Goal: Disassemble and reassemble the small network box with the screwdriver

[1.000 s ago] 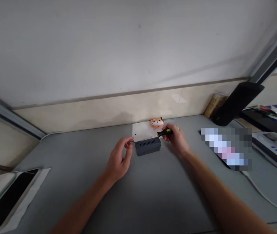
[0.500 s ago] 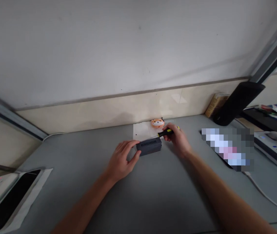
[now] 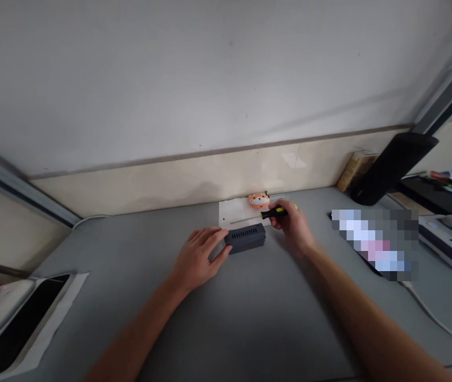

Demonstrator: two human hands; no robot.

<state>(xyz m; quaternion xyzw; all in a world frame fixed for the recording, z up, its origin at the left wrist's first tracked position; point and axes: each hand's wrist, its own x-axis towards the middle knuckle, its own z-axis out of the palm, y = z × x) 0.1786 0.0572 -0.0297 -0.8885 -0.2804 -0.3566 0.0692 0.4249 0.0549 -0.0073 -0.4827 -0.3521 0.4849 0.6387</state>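
A small dark grey box (image 3: pixel 245 238) with a row of vent slots lies on the grey desk (image 3: pixel 250 318). My left hand (image 3: pixel 199 256) rests against the box's left end, fingers curled on it. My right hand (image 3: pixel 293 225) is closed on a black and yellow screwdriver (image 3: pixel 274 213), whose thin shaft points left over a white sheet of paper (image 3: pixel 234 213) behind the box. A small orange animal figure (image 3: pixel 259 200) sits at the back edge of the paper.
A wall rises behind the desk. A black lamp head (image 3: pixel 389 170) and a brown box (image 3: pixel 355 167) stand at the back right. A blurred flat object (image 3: pixel 373 241), a white device (image 3: pixel 449 244) and a cable lie right. A dark tray (image 3: pixel 15 329) is at the lower left.
My left hand moved right from open air onto the box's left end. My right hand raised the screwdriver slightly, so that its shaft lies over the paper.
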